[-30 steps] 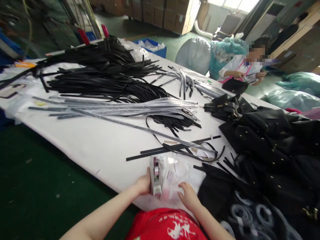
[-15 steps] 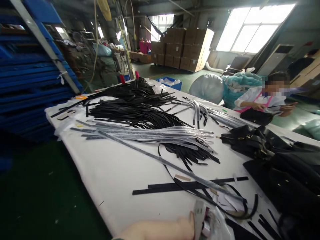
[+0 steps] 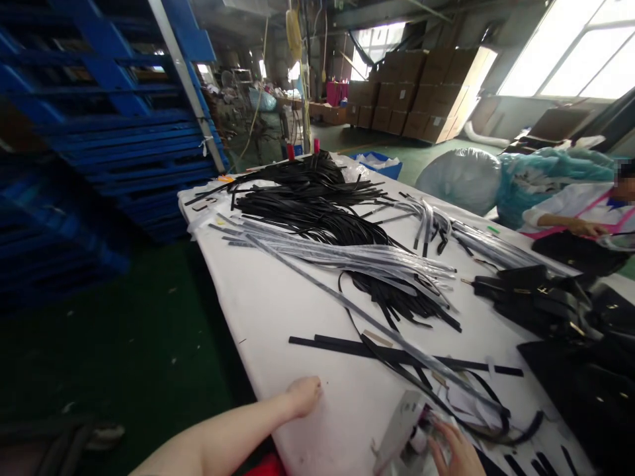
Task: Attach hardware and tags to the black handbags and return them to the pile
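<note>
My left hand is closed, low over the near part of the white table. What its fingers hold, if anything, is hidden. At the bottom edge my right hand has its fingers apart. It is beside a pale grey box-like object with a purple and white part at its side; whether the fingers touch it I cannot tell. Flat black strips lie beyond both hands. A long strip in clear wrapping crosses them, and a black strap curls over papers.
Bundles of black straps and plastic-wrapped strips cover the table's middle. Black bags lie on the right, where a person sits opposite. Blue pallets stand at left; cartons are stacked behind.
The view has swung left. My left arm has drawn back from the box-like object, leaving the hand closed over the table. My right hand has come into sight beside that object.
</note>
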The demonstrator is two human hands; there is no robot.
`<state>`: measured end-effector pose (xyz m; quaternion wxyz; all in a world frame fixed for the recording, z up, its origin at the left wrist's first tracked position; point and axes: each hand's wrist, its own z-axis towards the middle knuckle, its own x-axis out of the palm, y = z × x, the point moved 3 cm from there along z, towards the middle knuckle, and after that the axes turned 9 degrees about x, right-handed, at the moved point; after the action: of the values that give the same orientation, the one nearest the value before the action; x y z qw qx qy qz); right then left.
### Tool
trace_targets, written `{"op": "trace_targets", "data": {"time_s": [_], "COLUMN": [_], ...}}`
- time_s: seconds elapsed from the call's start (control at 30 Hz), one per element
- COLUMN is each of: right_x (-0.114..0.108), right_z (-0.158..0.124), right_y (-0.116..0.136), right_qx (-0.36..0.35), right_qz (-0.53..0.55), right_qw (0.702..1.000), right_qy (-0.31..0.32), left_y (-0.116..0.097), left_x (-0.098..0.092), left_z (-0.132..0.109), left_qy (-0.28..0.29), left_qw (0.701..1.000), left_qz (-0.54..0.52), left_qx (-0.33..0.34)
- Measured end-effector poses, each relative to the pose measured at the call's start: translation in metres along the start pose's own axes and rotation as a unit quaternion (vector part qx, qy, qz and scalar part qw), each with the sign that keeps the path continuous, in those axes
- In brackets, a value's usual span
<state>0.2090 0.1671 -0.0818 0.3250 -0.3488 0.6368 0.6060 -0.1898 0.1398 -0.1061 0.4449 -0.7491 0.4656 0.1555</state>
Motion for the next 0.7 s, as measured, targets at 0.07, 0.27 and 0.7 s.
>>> {"op": "trace_targets", "data": {"time_s": [0.07,0.27,0.7], "right_x": [0.010,0.060,0.187], "right_z": [0.020,0.125,0.402], "right_y": [0.034,0.161,0.398], "right_qx": [-0.035,-0.117,-0.114], "right_qz": [-0.042,-0.144,-0.252], "right_qw": [0.998,0.980,0.950], "right_qy": [0.017,0.067,0.146], "left_y": [0.032,0.104,0.229], "left_x": [-0.023,-0.093,-0.301], "left_z": [-0.009,0.009,0.138], "left_qy": [-0.025,-0.066,-0.120], "left_qw": [0.999,0.996,0.992], "left_qz": [-0.008,-0.034,-0.005], "left_qx": [-0.031,-0.051,-0.035]}}
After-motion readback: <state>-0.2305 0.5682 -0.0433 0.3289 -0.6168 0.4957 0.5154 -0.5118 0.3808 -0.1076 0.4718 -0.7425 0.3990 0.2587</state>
